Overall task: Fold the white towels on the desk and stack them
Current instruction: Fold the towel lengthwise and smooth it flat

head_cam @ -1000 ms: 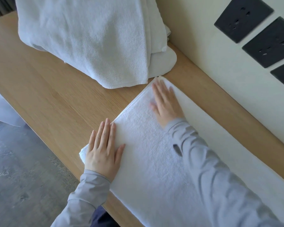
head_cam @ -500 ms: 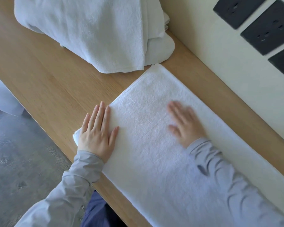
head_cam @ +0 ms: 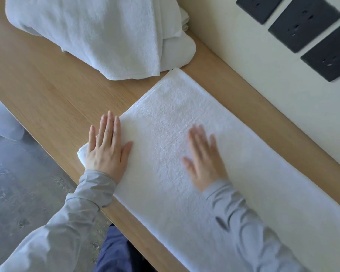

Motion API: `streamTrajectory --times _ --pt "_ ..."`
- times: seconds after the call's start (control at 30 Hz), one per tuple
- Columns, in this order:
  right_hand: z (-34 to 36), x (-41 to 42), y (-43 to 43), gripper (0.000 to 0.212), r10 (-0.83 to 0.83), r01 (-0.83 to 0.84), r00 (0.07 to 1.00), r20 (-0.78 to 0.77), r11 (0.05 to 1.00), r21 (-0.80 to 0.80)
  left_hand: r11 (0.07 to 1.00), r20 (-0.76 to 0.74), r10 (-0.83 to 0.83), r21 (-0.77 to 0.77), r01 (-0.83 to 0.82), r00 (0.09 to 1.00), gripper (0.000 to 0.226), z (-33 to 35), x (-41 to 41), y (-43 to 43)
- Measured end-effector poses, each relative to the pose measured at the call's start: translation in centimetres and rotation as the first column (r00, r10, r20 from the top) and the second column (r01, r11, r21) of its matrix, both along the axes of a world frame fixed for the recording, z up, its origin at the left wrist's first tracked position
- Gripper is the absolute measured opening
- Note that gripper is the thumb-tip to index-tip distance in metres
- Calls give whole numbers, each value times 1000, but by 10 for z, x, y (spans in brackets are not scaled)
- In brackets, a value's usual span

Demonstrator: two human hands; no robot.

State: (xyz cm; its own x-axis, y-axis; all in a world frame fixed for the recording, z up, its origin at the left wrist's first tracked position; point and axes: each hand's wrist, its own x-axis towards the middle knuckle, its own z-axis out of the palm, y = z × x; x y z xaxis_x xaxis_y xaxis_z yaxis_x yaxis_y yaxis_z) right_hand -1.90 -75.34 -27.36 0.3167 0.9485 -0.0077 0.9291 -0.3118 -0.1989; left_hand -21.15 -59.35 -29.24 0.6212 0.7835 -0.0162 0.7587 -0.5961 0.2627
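White, nubbly terry lies under both hands. The left hand [head_cam: 106, 152] rests flat, fingers straight and together, on the near-left corner of the towel [head_cam: 177, 107], gripping nothing. The right hand [head_cam: 203, 160], blurred, lies flat on the towel's middle with fingers spread, holding nothing. Grey sleeves [head_cam: 77, 213] cover both arms. The towel is a long folded strip set slantwise on the pale wood worktop [head_cam: 53, 85]. Just beside its far corner sits a soft heap [head_cam: 96, 32] of white towels.
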Motion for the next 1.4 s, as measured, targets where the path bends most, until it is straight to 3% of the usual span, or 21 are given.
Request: streamTrajectory --times 0.17,0.3,0.47,0.6,0.8,1.03,1.17,1.27,1.4 --pt "-6 -65 -38 55 94 -91 994 59 995 -45 996 139 -70 -45 77 988 61 18 22 -60" --pt "-15 -68 -60 56 134 -122 987 87 984 -133 988 59 -86 -120 93 995 62 11 32 -103" --pt "-19 -16 -74 65 154 -140 985 79 977 -159 993 -35 -97 -77 94 995 69 2 32 -103" --pt "-18 52 -86 66 21 9 989 145 979 -202 994 -67 -88 -63 84 994 72 0 32 -104" --pt "-18 125 -105 72 -360 364 931 56 922 -136 996 -84 -82 -49 79 993 74 -1 34 -104" --pt "-20 122 -104 66 -371 390 919 130 900 -192 995 -54 -94 -30 92 994 73 2 36 -108" --pt "-12 106 -100 62 -391 424 901 187 886 -187 966 -9 -259 -24 259 966 65 10 43 -130" --pt "-3 62 -102 57 -308 311 950 43 948 -71 921 33 -387 -36 388 921 62 12 57 -157" --pt "-9 -2 -128 53 14 -13 999 31 1000 -24 886 1 -464 -10 464 886 58 5 66 -173"
